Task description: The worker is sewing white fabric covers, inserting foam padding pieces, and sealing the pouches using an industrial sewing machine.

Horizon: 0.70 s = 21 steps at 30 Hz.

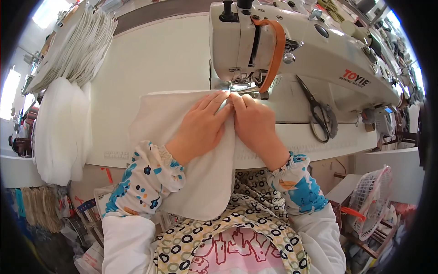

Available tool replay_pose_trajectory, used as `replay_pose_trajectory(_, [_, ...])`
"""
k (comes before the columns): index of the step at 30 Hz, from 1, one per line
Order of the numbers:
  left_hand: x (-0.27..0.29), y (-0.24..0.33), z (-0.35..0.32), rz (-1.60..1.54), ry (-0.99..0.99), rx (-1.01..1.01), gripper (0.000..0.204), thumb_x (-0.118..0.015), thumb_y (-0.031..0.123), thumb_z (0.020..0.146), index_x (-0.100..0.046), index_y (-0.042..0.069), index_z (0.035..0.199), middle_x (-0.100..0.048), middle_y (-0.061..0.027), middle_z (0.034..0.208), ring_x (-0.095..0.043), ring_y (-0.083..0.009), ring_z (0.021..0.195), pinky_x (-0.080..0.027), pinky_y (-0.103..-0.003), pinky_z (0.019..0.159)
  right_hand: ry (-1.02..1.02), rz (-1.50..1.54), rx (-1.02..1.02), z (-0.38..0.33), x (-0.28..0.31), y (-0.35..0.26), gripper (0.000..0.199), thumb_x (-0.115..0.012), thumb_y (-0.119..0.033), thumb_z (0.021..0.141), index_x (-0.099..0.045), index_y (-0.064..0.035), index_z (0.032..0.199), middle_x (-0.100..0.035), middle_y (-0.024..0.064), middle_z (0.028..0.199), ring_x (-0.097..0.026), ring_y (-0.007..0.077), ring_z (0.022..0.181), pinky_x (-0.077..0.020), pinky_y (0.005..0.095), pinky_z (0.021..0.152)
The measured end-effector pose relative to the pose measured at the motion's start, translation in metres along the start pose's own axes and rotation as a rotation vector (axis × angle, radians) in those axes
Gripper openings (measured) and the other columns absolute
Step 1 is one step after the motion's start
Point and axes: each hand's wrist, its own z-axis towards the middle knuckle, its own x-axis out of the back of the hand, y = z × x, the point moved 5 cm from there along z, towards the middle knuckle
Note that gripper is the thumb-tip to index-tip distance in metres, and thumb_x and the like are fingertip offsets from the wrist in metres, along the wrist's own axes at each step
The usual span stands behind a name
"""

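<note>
While the white cloth points its rounded end at the wearer, long axis crossing the near edge of the desk, the right hand pinches its right side. The left hand lies atop; whether it pinches I cannot tell.

Sewing machine, arm: red lettering, large capitals, legible; smaller dark line beneath, 2 lines in all. Green marking by the needle area, partly hidden. Tabletop, near edge: 2 visible stretches of printed ruler scale, figures too small to read. Pink garment front: dark-red outlined letter shapes, partly covered by patterned apron.
</note>
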Motion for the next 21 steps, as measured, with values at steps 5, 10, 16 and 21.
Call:
replay_pose_trajectory(5, [-0.0025,-0.0047,0.0033,0.004,0.011,-0.013,0.046,-0.061,0.005,0.086,-0.059,0.000,0.132,-0.054,-0.0190,0.143,-0.048,-0.0389,0.137,-0.042,-0.047,0.113,-0.017,-0.020,-0.037,-0.0011,0.0004,0.0022,0.028,-0.065,-0.012,0.090,-0.066,-0.0194,0.117,-0.060,0.0037,0.084,-0.066,0.0276,0.069,-0.0527,0.0416,0.057])
replay_pose_trajectory(10, [-0.0036,-0.0073,0.0058,-0.009,0.012,-0.016,0.047,-0.061,0.004,0.085,-0.058,-0.001,0.132,-0.054,-0.0200,0.142,-0.048,-0.0393,0.137,-0.043,-0.047,0.113,-0.039,-0.028,-0.048,0.0001,0.0009,0.0014,0.030,-0.066,-0.012,0.090,-0.066,-0.0199,0.118,-0.060,0.0039,0.084,-0.066,0.0273,0.069,-0.0527,0.0415,0.057])
replay_pose_trajectory(16, [-0.0035,-0.0089,0.0075,0.009,0.012,-0.023,0.046,-0.062,0.005,0.085,-0.058,-0.001,0.131,-0.054,-0.0211,0.142,-0.048,-0.0393,0.137,-0.043,-0.047,0.113,-0.008,0.002,-0.046,-0.0010,0.0024,0.0024,0.031,-0.066,-0.011,0.089,-0.067,-0.0198,0.118,-0.059,0.0042,0.084,-0.065,0.0274,0.069,-0.0527,0.0417,0.058])
replay_pose_trajectory(21, [-0.0032,-0.0090,0.0071,0.023,-0.004,-0.001,0.045,-0.061,0.005,0.085,-0.059,0.000,0.129,-0.053,-0.0216,0.142,-0.048,-0.0394,0.138,-0.042,-0.047,0.114,0.023,0.074,-0.065,-0.0048,0.0020,0.0074,0.028,-0.066,-0.011,0.090,-0.068,-0.0181,0.116,-0.061,0.0048,0.082,-0.065,0.0287,0.067,-0.0519,0.0421,0.058])
